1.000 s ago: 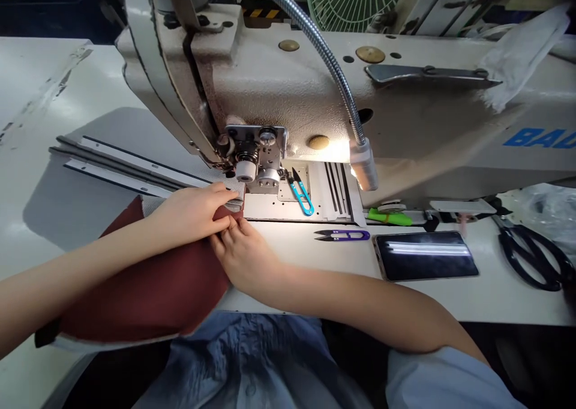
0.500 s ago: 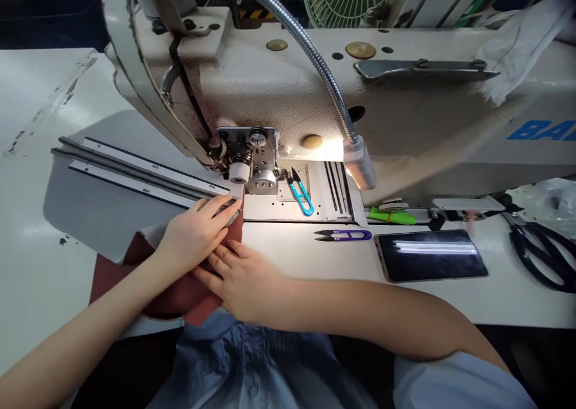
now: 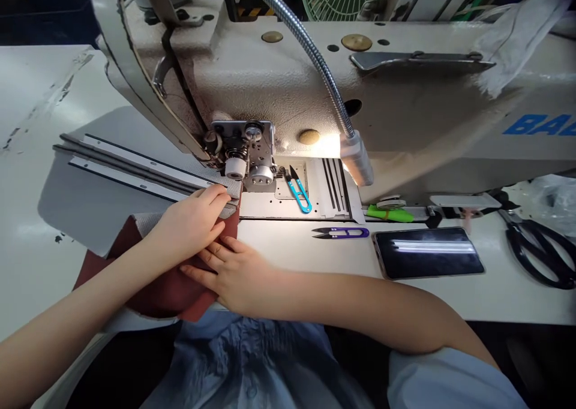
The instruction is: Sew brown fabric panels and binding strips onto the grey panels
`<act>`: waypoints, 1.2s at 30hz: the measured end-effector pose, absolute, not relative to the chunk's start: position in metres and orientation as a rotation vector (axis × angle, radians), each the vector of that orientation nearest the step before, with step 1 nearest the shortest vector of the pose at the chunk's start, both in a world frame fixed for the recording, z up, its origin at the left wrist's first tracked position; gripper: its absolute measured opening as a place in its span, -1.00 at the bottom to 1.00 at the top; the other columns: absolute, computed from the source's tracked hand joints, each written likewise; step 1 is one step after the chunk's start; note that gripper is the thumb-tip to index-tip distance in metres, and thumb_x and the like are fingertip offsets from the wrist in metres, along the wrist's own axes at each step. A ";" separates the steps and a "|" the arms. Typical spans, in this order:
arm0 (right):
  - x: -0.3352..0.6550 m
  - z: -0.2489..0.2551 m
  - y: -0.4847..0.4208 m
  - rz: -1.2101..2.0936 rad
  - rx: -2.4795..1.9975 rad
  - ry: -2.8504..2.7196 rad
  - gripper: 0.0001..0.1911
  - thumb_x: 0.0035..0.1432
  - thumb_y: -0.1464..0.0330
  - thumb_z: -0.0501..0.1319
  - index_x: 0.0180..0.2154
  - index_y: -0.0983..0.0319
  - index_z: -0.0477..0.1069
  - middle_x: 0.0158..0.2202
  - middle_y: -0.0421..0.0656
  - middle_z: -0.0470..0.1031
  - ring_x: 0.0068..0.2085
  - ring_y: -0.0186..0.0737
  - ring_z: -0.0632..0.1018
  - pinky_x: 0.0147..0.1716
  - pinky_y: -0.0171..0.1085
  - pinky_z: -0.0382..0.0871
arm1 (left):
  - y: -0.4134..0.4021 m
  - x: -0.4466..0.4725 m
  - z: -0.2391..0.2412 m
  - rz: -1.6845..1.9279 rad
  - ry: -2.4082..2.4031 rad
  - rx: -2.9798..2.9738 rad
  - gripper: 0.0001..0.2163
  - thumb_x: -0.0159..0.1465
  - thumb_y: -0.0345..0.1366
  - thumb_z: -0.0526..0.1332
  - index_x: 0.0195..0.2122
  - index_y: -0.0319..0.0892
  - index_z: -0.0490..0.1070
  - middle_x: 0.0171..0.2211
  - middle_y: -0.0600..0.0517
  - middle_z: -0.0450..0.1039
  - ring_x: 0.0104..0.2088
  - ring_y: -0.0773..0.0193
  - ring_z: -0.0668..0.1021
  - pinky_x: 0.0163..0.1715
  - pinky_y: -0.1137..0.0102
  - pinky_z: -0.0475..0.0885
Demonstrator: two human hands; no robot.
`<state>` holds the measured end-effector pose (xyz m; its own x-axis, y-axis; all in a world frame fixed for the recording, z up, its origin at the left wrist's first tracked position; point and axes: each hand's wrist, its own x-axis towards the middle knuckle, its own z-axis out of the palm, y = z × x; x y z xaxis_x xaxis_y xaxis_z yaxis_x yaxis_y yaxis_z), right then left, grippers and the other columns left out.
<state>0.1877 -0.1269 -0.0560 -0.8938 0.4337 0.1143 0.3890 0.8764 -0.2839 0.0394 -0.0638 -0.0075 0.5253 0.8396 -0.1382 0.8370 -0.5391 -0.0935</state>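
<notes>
Dark red fabric [image 3: 193,301] with a light grey underside lies at the table's front edge, left of the machine's needle area. My left hand [image 3: 191,220] is on it, fingers bent and pressed together over the grey edge by the presser foot; the fingertips are partly hidden. Just below and to the right, my right hand [image 3: 240,274] lies flat on the red fabric, fingers spread. Grey strips [image 3: 121,163] with a white band [image 3: 144,160] on either side run leftward from my left hand. The sewing machine head [image 3: 247,157] stands just beyond.
Blue thread snips [image 3: 299,193] rest on the machine bed, and purple thread snips [image 3: 344,233] lie on the table. To the right are a phone [image 3: 429,253], black-handled scissors [image 3: 540,250] and a green tool [image 3: 390,213]. A lamp [image 3: 357,157] lights the bed.
My left hand has drawn back slightly from the presser foot, and its fingers are more bent. The red fabric's left part has shifted left. My right hand stays flat; the whole view has shifted slightly.
</notes>
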 end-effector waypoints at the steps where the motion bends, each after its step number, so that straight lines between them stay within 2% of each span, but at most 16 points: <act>1: 0.186 -0.057 -0.127 0.381 -0.635 -2.875 -0.44 0.39 0.23 0.08 0.33 0.27 0.17 0.32 0.08 0.26 0.32 0.00 0.29 0.32 0.00 0.00 | -0.067 0.040 -0.009 0.263 -1.473 -2.718 -0.63 0.26 -0.40 0.06 0.08 -0.25 0.41 0.13 -0.19 0.39 -0.03 0.01 0.53 -0.08 0.21 0.51; 3: 0.184 -0.058 -0.127 0.394 -0.644 -2.875 -0.51 0.39 0.25 0.07 0.28 0.26 0.24 0.23 0.05 0.39 0.24 -0.01 0.38 0.30 0.00 0.04 | -0.073 0.041 -0.013 0.280 -1.451 -2.672 -0.60 0.28 -0.40 0.06 0.14 -0.26 0.39 0.16 -0.20 0.37 0.01 0.00 0.50 -0.07 0.23 0.50; 6: 0.183 -0.058 -0.127 0.382 -0.653 -2.855 -0.54 0.39 0.26 0.07 0.25 0.24 0.29 0.15 0.00 0.47 0.19 -0.01 0.43 0.28 -0.01 0.07 | -0.080 0.038 -0.019 0.297 -1.480 -2.621 -0.56 0.30 -0.41 0.06 0.22 -0.25 0.34 0.20 -0.18 0.34 0.01 0.04 0.49 -0.23 0.31 0.53; 9: 0.185 -0.058 -0.127 0.322 -0.645 -2.841 -0.49 0.38 0.22 0.09 0.28 0.27 0.25 0.21 0.02 0.41 0.24 0.02 0.38 0.28 -0.02 0.06 | -0.080 0.034 -0.020 0.285 -1.450 -2.636 -0.52 0.30 -0.43 0.07 0.27 -0.21 0.30 0.21 -0.13 0.34 -0.02 0.08 0.50 -0.28 0.33 0.53; 16: 0.187 -0.056 -0.126 0.274 -0.690 -2.847 -0.49 0.39 0.24 0.08 0.30 0.26 0.23 0.25 0.04 0.38 0.27 0.00 0.36 0.28 -0.02 0.09 | -0.069 0.034 -0.017 0.296 -1.426 -2.693 -0.51 0.32 -0.44 0.03 0.29 -0.19 0.28 0.25 -0.08 0.32 0.02 0.06 0.48 -0.14 0.29 0.52; 22: 0.192 -0.054 -0.109 0.292 -0.745 -2.836 -0.52 0.43 0.27 0.02 0.32 0.16 0.21 0.32 0.03 0.26 0.31 -0.04 0.30 0.28 -0.03 0.10 | -0.042 0.039 -0.017 0.222 -1.551 -2.768 -0.53 0.30 -0.43 0.01 0.24 -0.16 0.31 0.23 -0.07 0.34 0.11 0.06 0.47 -0.06 0.26 0.48; 24: 0.193 -0.054 -0.102 0.308 -0.762 -2.852 -0.51 0.43 0.27 0.01 0.34 0.13 0.19 0.34 0.02 0.25 0.32 -0.03 0.29 0.28 -0.02 0.09 | -0.032 0.039 -0.018 0.212 -1.597 -2.762 -0.56 0.30 -0.42 0.02 0.20 -0.14 0.34 0.16 -0.08 0.41 0.07 0.05 0.50 -0.06 0.24 0.47; 26: 0.193 -0.055 -0.098 0.303 -0.774 -2.848 -0.50 0.43 0.26 0.02 0.35 0.12 0.18 0.34 0.02 0.24 0.31 -0.03 0.29 0.27 -0.01 0.10 | -0.024 0.039 -0.019 0.228 -1.626 -2.756 -0.60 0.30 -0.40 0.02 0.14 -0.11 0.39 -0.01 -0.07 0.52 -0.02 0.04 0.55 -0.13 0.23 0.46; 28: 0.193 -0.056 -0.095 0.287 -0.783 -2.823 -0.50 0.43 0.26 0.02 0.34 0.11 0.18 0.34 0.01 0.24 0.30 -0.03 0.30 0.27 0.00 0.09 | -0.020 0.038 -0.020 0.227 -1.634 -2.759 -0.64 0.30 -0.38 0.03 0.08 -0.08 0.42 -0.15 -0.04 0.56 -0.11 0.05 0.57 -0.21 0.25 0.46; 29: 0.193 -0.057 -0.094 0.282 -0.787 -2.809 -0.50 0.43 0.26 0.02 0.34 0.11 0.19 0.33 0.00 0.24 0.29 -0.04 0.30 0.26 0.00 0.09 | -0.021 0.037 -0.021 0.202 -1.625 -2.761 -0.65 0.30 -0.37 0.04 0.07 -0.07 0.43 -0.15 -0.04 0.56 -0.12 0.05 0.58 -0.22 0.25 0.45; 33: 0.193 -0.060 -0.094 0.315 -0.788 -2.789 -0.54 0.42 0.29 0.02 0.29 0.15 0.26 0.24 -0.03 0.37 0.25 -0.02 0.33 0.23 0.01 0.12 | -0.033 0.032 -0.028 -0.009 -1.474 -2.749 -0.61 0.34 -0.39 0.04 0.17 -0.20 0.39 0.10 -0.11 0.49 0.04 0.04 0.51 0.00 0.22 0.43; 36: 0.192 -0.060 -0.093 0.368 -0.778 -2.803 -0.61 0.40 0.29 0.06 0.19 0.18 0.38 0.14 -0.04 0.47 0.19 0.00 0.38 0.24 0.03 0.11 | -0.045 0.029 -0.035 -0.052 -1.373 -2.726 -0.59 0.38 -0.41 -0.01 0.21 -0.35 0.36 0.20 -0.18 0.40 0.10 0.00 0.47 0.10 0.17 0.38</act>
